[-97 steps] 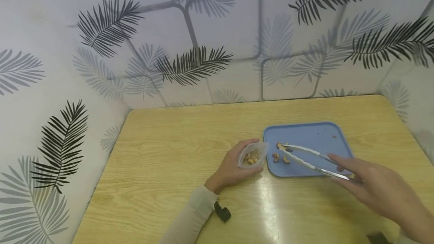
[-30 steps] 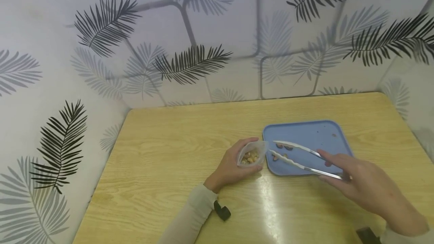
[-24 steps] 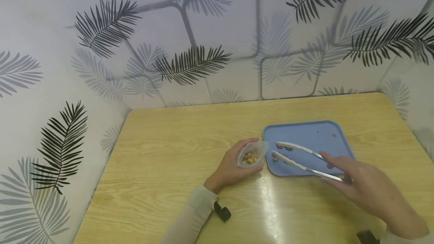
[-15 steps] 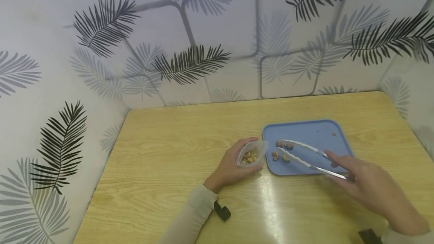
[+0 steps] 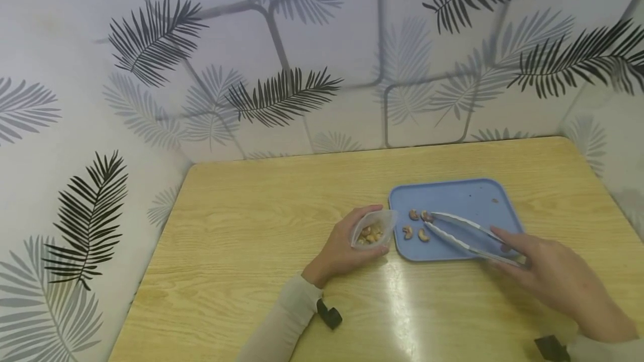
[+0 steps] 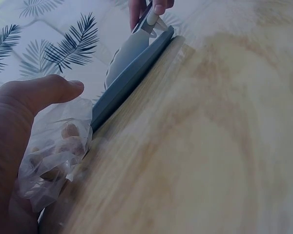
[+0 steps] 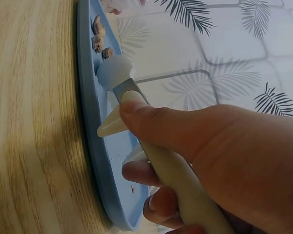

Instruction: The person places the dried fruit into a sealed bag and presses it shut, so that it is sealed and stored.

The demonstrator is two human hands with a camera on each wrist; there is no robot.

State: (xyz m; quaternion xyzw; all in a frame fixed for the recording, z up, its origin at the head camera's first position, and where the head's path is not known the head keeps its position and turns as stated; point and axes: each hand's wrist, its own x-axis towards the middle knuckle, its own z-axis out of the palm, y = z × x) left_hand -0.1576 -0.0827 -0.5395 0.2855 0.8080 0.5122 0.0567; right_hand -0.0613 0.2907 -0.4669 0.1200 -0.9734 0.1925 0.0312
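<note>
My left hand [image 5: 347, 242] holds a clear plastic bag [image 5: 388, 222] upright on the table, its mouth spread beside the tray's left edge. Cashews [image 5: 371, 236] lie inside it. Thumb and fingers curve round the bag, as the left wrist view also shows. My right hand [image 5: 558, 272] grips a pair of tongs [image 5: 460, 218], thumb on one arm and fingers on the other. The tong tips stand on either side of a browned cashew [image 5: 426, 216] on the blue tray [image 5: 463, 189]. Close by lie more cashews: one to its left [image 5: 413, 214] and two nearer me, a browned one [image 5: 407, 232] and a paler one [image 5: 424, 235].
Small crumbs [image 5: 495, 200] dot the tray's right part. The tray rests on a wood-grain table [image 5: 261, 211], which meets a leaf-patterned wall [image 5: 322, 110] at the back and left. A dark strap piece [image 5: 329, 314] sticks out from the left sleeve.
The tongs have moved from the tray's left edge, next to the bag, rightward to the browned cashew, and their tips have drawn closer together. My left hand and the bag have stayed put.
</note>
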